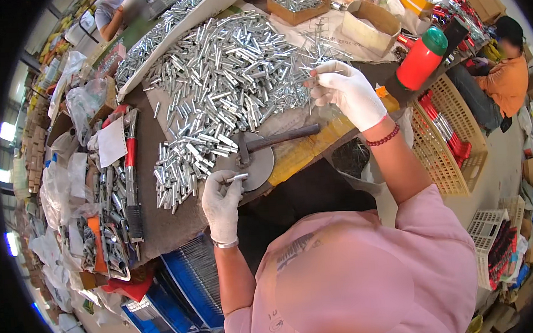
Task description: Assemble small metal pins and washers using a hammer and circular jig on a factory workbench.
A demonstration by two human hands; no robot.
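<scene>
My left hand (pixel 222 206), in a white glove, pinches a small silver metal tube (pixel 237 177) over the left edge of a round grey metal disc (pixel 259 171). A hammer (pixel 286 137) lies across the far side of that disc, its handle pointing right. Higher up on the right, my white-gloved right hand (pixel 348 94) is raised with its fingers closed on what looks like a thin metal pin (pixel 305 72). Thin pins (pixel 320 43) lie spread just beyond it. A large heap of silver metal tubes (pixel 219 66) covers the bench between and beyond my hands.
A red bottle with a green cap (pixel 420 59) stands at the right, near a cut-open cardboard box (pixel 371 28). Yellow tape (pixel 311 149) runs along the bench edge. A yellow crate (pixel 440 151) with red-handled tools sits below. Another person (pixel 506 84) sits at the right.
</scene>
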